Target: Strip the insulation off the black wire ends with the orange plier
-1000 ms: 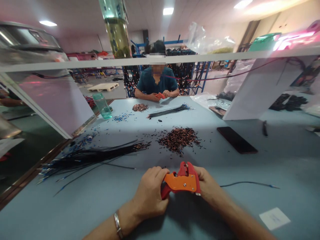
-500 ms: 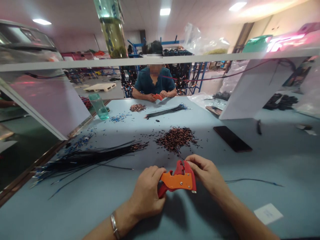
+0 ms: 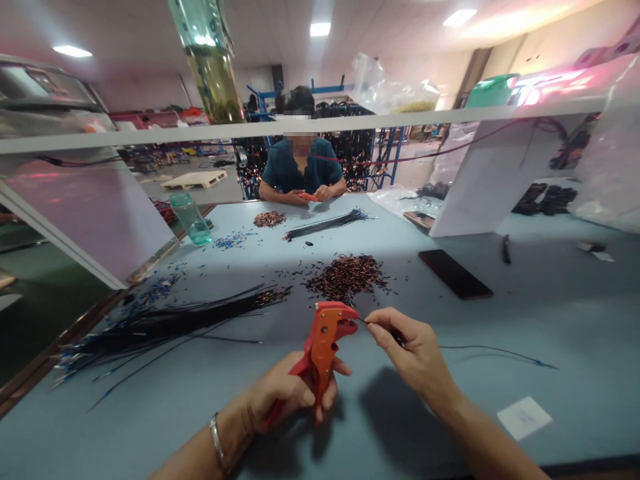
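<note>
My left hand [image 3: 295, 393] is wrapped round the handles of a red and orange wire stripper [image 3: 325, 340], held upright with its jaws pointing right. Between thumb and fingers my right hand [image 3: 405, 340] pinches a thin black wire [image 3: 364, 321], whose short end points at the stripper's jaws; whether it sits inside them I cannot tell. The wire's long tail runs out right of the hand to a blue tip. Just beyond the stripper lies a heap of short dark and coppery bits [image 3: 347, 277]. A bundle of black wires [image 3: 175, 323] with blue ends lies to the left.
A black phone [image 3: 455, 273] and a white paper square [image 3: 524, 418] lie on the right. Across the table, under a white shelf [image 3: 400, 123], a co-worker [image 3: 303, 167] holds a red tool. A green bottle [image 3: 190, 219] stands far left, near scattered blue bits [image 3: 233, 240].
The wire stripper has turned from lying sideways to upright and moved left, its jaws now facing my right hand. My left hand's grip on the handles has opened out.
</note>
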The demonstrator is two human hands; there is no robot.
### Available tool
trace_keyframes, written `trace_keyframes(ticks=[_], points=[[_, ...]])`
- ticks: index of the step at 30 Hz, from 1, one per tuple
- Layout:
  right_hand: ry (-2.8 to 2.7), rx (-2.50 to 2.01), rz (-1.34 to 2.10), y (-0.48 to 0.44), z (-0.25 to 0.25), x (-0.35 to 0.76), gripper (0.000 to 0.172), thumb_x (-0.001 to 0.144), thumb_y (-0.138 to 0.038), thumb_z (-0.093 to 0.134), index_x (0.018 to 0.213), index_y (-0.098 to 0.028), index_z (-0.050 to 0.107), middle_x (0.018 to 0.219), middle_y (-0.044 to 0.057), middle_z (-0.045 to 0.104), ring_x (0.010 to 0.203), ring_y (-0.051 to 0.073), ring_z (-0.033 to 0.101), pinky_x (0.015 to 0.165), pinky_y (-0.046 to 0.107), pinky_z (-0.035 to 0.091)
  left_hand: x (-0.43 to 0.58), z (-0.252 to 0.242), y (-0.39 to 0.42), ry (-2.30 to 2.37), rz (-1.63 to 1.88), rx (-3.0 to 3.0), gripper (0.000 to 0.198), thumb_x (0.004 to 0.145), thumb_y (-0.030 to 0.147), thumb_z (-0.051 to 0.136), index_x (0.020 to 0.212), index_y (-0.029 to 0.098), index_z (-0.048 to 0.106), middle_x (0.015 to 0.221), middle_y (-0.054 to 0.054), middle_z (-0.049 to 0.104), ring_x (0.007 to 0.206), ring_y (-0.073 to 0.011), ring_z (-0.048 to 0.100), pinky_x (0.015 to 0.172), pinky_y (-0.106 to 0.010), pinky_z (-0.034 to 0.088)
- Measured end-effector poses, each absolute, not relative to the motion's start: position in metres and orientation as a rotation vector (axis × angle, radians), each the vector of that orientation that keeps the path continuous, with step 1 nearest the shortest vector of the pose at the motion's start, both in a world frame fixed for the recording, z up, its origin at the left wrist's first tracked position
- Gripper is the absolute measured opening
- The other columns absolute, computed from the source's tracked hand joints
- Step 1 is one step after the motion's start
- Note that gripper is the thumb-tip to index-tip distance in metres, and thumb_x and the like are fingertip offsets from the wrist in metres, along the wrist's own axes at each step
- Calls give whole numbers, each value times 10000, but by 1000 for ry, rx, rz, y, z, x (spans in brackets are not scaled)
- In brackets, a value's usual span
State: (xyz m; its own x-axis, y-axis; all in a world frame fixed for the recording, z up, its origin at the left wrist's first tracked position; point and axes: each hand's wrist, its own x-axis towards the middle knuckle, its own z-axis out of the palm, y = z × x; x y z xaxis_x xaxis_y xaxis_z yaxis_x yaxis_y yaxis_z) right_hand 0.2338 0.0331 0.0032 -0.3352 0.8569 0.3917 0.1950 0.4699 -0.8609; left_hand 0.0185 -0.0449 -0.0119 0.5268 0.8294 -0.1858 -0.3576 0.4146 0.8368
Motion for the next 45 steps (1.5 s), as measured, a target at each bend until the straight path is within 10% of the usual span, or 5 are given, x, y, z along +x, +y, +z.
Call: trace_keyframes(ticks=[23, 45], points=[[-1980, -732, 583, 30, -5, 229, 139, 908, -159, 498, 907, -189, 634, 733, 21, 654, 597, 132, 578, 575, 242, 447, 17, -20, -45, 616, 861, 735, 668, 510, 104, 585, 1174, 118, 653, 881, -71, 657, 641, -176, 655, 621, -305, 504], [-1978, -688, 306, 30, -4, 231, 148, 923, -118, 515, 940, -146, 659, 658, -7, 522, 532, 103, 460, 511, 236, 371, 14, -7, -49, 672, 839, 847, 619, 810, 293, 689, 1377, 172, 471, 1202, -198, 651, 997, -321, 678, 882, -481, 490]])
